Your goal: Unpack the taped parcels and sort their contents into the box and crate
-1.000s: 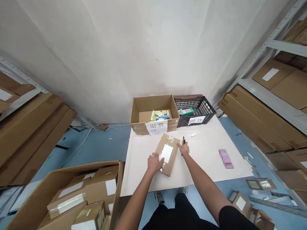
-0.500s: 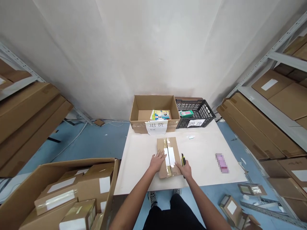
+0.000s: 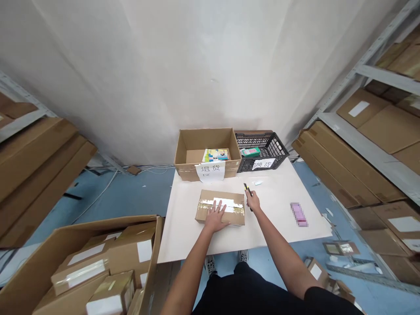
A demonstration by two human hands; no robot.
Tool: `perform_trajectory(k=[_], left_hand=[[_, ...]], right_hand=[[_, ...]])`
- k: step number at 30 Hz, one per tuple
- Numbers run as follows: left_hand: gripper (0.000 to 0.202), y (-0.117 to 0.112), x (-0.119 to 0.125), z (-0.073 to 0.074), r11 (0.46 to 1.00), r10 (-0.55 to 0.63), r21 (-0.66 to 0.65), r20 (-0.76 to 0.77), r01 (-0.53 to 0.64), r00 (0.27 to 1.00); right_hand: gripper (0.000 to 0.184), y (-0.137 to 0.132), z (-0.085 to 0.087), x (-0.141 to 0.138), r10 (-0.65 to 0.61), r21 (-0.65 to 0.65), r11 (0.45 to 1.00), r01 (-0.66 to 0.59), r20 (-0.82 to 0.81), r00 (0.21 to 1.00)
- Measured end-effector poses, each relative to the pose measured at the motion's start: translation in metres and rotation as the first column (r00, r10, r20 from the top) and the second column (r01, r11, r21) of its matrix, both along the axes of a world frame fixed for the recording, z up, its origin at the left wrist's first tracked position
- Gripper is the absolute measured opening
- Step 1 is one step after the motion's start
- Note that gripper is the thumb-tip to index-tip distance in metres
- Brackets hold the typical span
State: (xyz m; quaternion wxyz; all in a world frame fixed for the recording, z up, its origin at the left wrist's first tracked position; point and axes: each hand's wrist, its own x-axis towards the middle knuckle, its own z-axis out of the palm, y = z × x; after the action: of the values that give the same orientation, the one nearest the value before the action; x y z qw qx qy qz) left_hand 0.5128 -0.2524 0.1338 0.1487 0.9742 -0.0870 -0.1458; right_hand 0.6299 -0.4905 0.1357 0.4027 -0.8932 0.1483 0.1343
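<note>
A taped brown cardboard parcel [image 3: 206, 202] with a white label lies crosswise on the white table [image 3: 278, 218]. My left hand [image 3: 215, 216] rests flat on its top, fingers spread. My right hand [image 3: 253, 202] is at the parcel's right end, closed on a black and yellow utility knife [image 3: 247, 189] whose tip points away from me.
An open cardboard box [image 3: 183, 153] with a paper sign and colourful items stands at the table's back, a black plastic crate [image 3: 272, 151] beside it. A pink item [image 3: 298, 214] lies on the right. A big carton of parcels [image 3: 98, 267] sits lower left; shelves of boxes flank both sides.
The parcel has been turned from lengthwise to crosswise on the table. My left hand stayed on top of it; my right hand with the knife moved to its right end.
</note>
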Motion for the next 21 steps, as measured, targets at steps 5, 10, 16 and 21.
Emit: perform_trajectory(k=[5,10,16,21], left_hand=[[0.093,0.000,-0.007,-0.021,1.000,0.007,0.006,0.063,-0.007,0.998],[0.091,-0.019,-0.015,-0.030,0.996,0.082,0.030,0.112,-0.086,0.990],[0.090,-0.022,-0.012,-0.030,0.994,0.094,0.041,0.100,-0.098,0.991],[0.090,-0.020,-0.010,-0.031,0.993,0.100,0.055,0.102,-0.106,0.990]], right_hand=[[0.049,-0.034,-0.026,-0.058,0.019,0.196,0.980,0.021,-0.205,0.979],[0.050,-0.036,-0.035,-0.073,-0.002,0.200,0.978,0.060,-0.275,0.962],[0.048,-0.040,-0.022,-0.075,0.088,0.193,0.981,-0.032,-0.290,0.953],[0.046,-0.055,-0.022,-0.093,0.152,0.193,0.977,-0.093,-0.318,0.936]])
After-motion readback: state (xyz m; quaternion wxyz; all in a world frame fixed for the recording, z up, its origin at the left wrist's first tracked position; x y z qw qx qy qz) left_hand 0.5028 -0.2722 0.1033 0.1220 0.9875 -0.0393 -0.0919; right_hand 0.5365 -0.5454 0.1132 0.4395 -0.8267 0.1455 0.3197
